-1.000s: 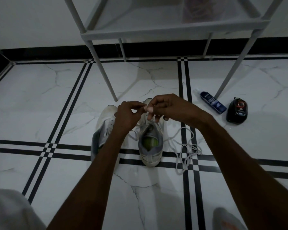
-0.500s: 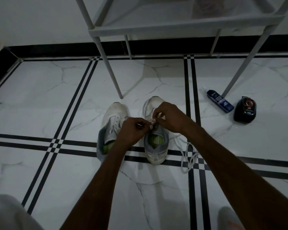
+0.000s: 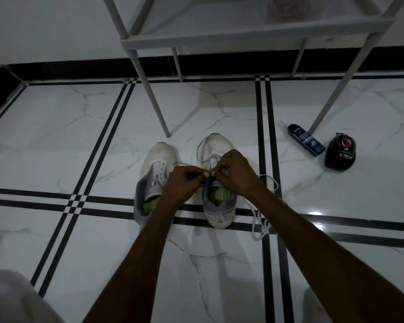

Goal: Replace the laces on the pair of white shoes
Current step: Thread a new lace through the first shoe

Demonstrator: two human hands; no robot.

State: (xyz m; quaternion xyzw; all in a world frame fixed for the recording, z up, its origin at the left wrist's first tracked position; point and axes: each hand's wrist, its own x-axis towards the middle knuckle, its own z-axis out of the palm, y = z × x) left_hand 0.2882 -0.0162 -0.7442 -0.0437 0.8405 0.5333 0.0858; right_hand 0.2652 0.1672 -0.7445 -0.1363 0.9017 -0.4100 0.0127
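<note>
Lacing is seen under way on the right shoe [image 3: 216, 183], over whose upper eyelets a white lace [image 3: 261, 213] is pinched between the curled fingers of the left hand [image 3: 184, 183] and right hand [image 3: 234, 173]. Most of that lace is left trailing loose on the floor [image 3: 56, 136] beside the shoe's right side. The left shoe [image 3: 154, 176], standing just beside and partly under the left forearm, is shown with bare eyelets, so its lacing is judged still to be done.
</note>
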